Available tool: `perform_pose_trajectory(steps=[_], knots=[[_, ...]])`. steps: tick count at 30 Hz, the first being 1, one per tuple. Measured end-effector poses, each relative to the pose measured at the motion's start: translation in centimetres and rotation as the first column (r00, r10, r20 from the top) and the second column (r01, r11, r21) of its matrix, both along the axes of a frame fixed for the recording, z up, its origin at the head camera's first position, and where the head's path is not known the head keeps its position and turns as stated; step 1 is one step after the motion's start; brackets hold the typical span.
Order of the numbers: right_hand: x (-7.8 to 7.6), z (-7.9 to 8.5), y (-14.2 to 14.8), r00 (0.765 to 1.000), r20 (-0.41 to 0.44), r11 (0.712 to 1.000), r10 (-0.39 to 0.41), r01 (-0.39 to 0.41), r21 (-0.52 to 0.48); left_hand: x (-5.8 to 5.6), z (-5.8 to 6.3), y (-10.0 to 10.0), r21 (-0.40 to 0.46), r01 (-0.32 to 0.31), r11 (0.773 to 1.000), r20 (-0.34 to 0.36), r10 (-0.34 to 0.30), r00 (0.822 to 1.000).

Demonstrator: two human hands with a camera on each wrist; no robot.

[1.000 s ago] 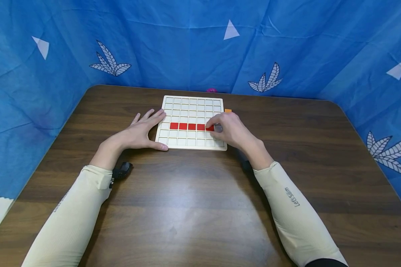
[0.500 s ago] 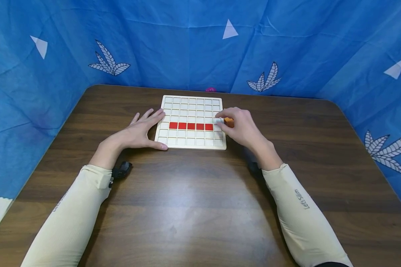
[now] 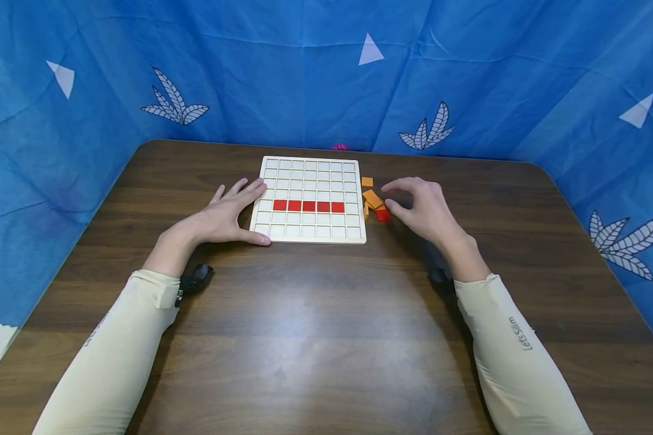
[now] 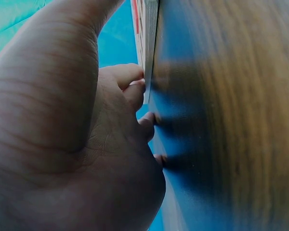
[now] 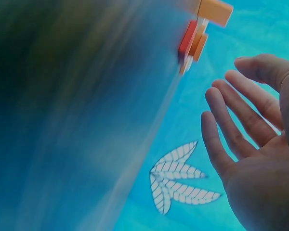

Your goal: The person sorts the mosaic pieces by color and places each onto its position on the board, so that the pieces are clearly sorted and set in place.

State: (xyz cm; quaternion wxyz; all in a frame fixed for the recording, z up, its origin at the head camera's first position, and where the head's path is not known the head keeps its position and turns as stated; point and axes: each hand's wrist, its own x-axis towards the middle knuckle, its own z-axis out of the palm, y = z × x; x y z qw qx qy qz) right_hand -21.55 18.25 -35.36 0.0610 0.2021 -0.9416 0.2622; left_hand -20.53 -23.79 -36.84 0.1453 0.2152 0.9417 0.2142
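A white gridded board (image 3: 310, 232) lies on the table, with several red square tiles (image 3: 308, 206) side by side in one row of its cells. My left hand (image 3: 225, 212) is spread at the board's left side, thumb on the near left corner and fingertips on the left edge. In the left wrist view the fingers of the left hand (image 4: 118, 115) reach the board's side (image 4: 151, 43). Right of the board, my right hand (image 3: 427, 208) hovers with nothing in it, thumb and forefinger apart. Close to its fingertips are loose orange tiles (image 3: 372, 198) and a red tile (image 3: 383, 215).
Another orange tile (image 3: 367, 181) lies by the board's upper right edge. The brown wooden table (image 3: 305, 338) extends around the board. A blue cloth (image 3: 299, 78) with leaf prints hangs behind and at both sides.
My right hand has left the rightmost red tile in the row and moved right, off the board, uncovering the loose orange and red tiles. The left hand has stayed at the board's edge.
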Motion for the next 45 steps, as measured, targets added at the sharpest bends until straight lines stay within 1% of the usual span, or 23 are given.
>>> perform_pose_trajectory(steps=[4, 7, 11, 14, 18, 23, 31, 45], knots=[[-0.2, -0.2, 0.8, 1.000, -0.019, 1.000, -0.012, 0.013, 0.008, 0.0, 0.0, -0.1, 0.000, -0.002, 1.000, 0.002, 0.002, 1.000], [-0.2, -0.3, 0.9, 1.000, -0.006, 1.000, -0.007, 0.007, -0.002, -0.1, 0.0, -0.2, -0.003, -0.004, 1.000, 0.008, 0.005, 1.000], [-0.1, -0.3, 0.7, 0.999, 0.044, 1.000, -0.007, 0.008, -0.010, -0.1, 0.1, -0.2, -0.006, -0.003, 1.000, 0.005, 0.003, 1.000], [-0.1, -0.4, 0.7, 0.996, 0.088, 1.000, -0.020, 0.020, 0.006, -0.1, 0.0, -0.1, -0.006, 0.002, 1.000, 0.002, -0.002, 1.000], [-0.1, -0.5, 0.7, 0.988, 0.153, 0.999, -0.031, 0.025, 0.036, -0.1, -0.1, 0.0, -0.004, 0.002, 1.000, 0.004, -0.002, 1.000], [0.0, -0.5, 0.4, 0.978, 0.205, 0.998, -0.036, 0.024, 0.061, -0.2, -0.2, 0.0, -0.003, -0.001, 1.000, 0.007, 0.001, 1.000], [0.3, -0.2, -0.6, 0.976, 0.213, 0.995, -0.041, 0.021, 0.095, -0.3, -0.2, -0.1, -0.003, -0.002, 1.000, 0.010, 0.002, 1.000], [0.1, -0.5, -0.7, 0.976, 0.217, 0.997, -0.037, 0.021, 0.076, -0.2, -0.2, -0.1, 0.000, 0.000, 1.000, 0.008, 0.000, 1.000]])
